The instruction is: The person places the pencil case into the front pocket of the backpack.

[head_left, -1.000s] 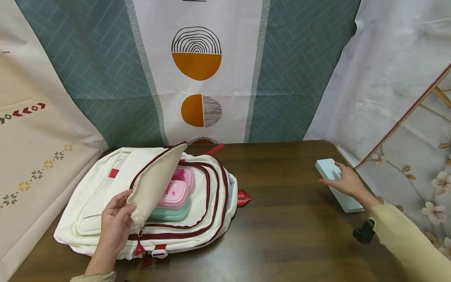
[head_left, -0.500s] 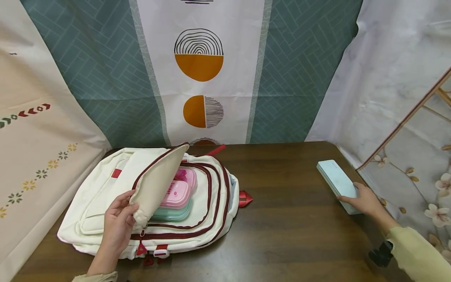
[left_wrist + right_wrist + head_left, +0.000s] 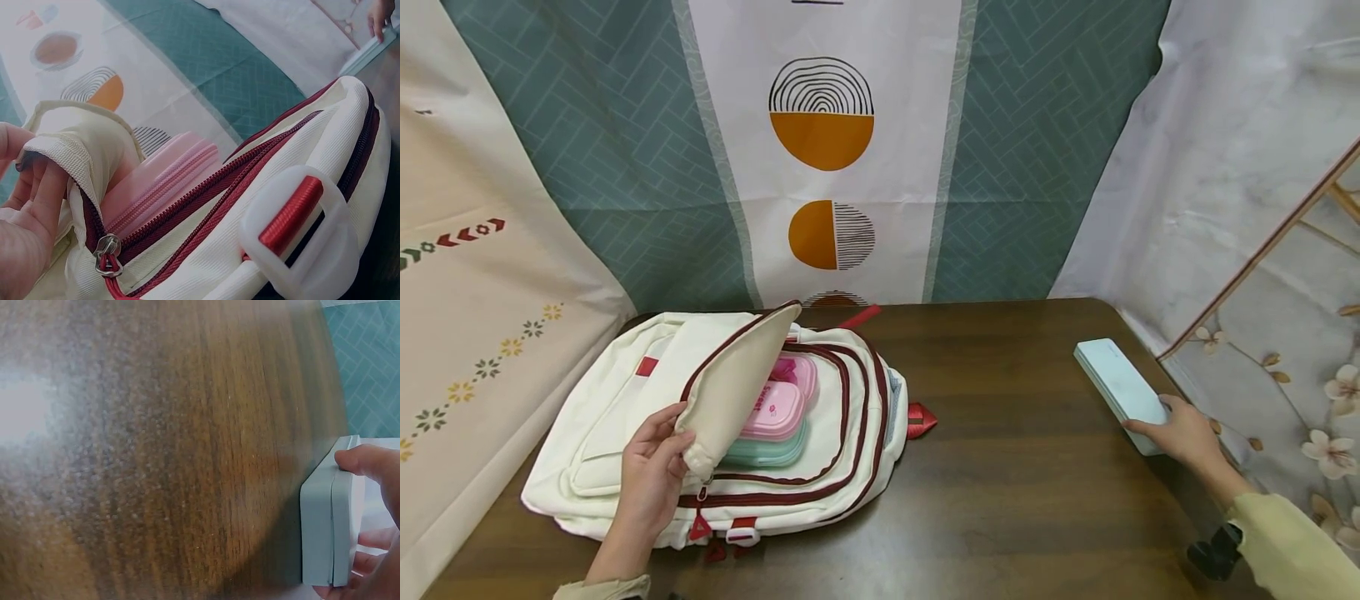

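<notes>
A cream backpack [image 3: 625,400] with dark red zips lies on the table, its front pocket unzipped. My left hand [image 3: 651,475] pinches the edge of the pocket flap [image 3: 741,379] and holds it raised. Inside the pocket, a pink case [image 3: 775,408] rests over a mint-green case [image 3: 767,450]; the flap hides part of both. Far to the right, my right hand [image 3: 1183,433] grips the near end of a long pale blue box [image 3: 1116,375], thumb on one long side and fingers on the other. A lid seam runs along the box [image 3: 317,531] in the right wrist view.
The brown wooden table [image 3: 1000,467] stretches between backpack and box. A patterned cloth [image 3: 1037,167] hangs behind the table, and a floral cloth [image 3: 1262,317] borders its right edge. A red strap tab [image 3: 919,421] sticks out from the backpack's right end.
My right hand has moved from over the middle of the pale blue box to its near end and taken hold. My left hand still holds the flap in the same place.
</notes>
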Tool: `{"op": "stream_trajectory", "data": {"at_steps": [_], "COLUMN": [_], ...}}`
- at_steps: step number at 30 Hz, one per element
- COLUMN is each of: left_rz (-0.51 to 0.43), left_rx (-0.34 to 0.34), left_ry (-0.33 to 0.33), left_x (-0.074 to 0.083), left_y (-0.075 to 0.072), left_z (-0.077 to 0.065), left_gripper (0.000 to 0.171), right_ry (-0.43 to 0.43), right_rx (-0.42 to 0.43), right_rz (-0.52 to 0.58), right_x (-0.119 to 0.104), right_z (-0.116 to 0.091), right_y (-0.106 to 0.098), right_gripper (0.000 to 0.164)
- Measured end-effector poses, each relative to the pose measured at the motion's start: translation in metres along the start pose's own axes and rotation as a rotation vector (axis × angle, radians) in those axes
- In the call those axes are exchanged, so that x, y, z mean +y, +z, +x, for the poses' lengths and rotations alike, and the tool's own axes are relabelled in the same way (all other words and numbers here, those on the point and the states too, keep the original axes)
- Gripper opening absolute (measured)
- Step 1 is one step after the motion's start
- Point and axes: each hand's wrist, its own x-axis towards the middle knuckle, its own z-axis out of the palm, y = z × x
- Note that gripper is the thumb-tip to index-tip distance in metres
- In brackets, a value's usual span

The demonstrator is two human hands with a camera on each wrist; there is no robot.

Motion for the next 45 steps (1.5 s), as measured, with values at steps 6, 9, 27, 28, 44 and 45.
{"op": "stream_trajectory", "data": {"at_steps": [6, 9, 27, 28, 44, 45], "left_rz": [-0.008, -0.010, -0.018, -0.019, 0.006, 0.006], "left_rx": [-0.005, 0.002, 0.017, 0.017, 0.004, 0.007], "left_ry": [0.006, 0.004, -0.007, -0.007, -0.009, -0.009], "left_x": [0.000, 0.000, 0.000, -0.001, -0.001, -0.001], "left_y": [0.001, 0.001, 0.002, 0.002, 0.001, 0.001], "left_z": [0.001, 0.001, 0.000, 0.000, 0.000, 0.000], "left_gripper": [0.034, 0.034, 0.036, 0.036, 0.035, 0.035], "right_ry": [0.010, 0.007, -0.085, -0.102, -0.260, -0.268], "right_rx": [-0.007, 0.000, -0.015, -0.013, -0.003, -0.010], "right_rz": [-0.015, -0.009, 0.036, 0.038, 0.084, 0.090], "right_x": [0.001, 0.000, -0.026, -0.029, -0.104, -0.110], "right_z": [0.001, 0.001, 0.012, 0.014, 0.038, 0.039], "right_y": [-0.001, -0.002, -0.008, -0.009, -0.020, -0.021], "right_gripper": [0.080, 0.080, 0.083, 0.083, 0.076, 0.076]}}
